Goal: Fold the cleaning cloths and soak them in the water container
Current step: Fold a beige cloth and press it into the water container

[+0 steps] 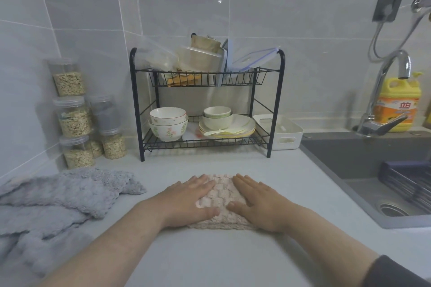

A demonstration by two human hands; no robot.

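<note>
A small pink textured cloth (220,196) lies folded into a compact rectangle on the grey counter in front of me. My left hand (189,200) rests flat on its left half, fingers spread. My right hand (258,202) lies flat on its right half, also with fingers spread. Neither hand grips the cloth; both press down on top of it. A larger grey fluffy cloth (58,196) lies crumpled on the counter at the left, apart from both hands. A white plastic container (283,133) stands beside the rack at the back right; its contents are hidden.
A black two-tier dish rack (275,105) with bowls and plates stands at the back. Stacked jars of grain (74,119) fill the left corner. A dark sink (363,161) with a faucet (384,91) and a yellow detergent bottle (400,102) is at the right.
</note>
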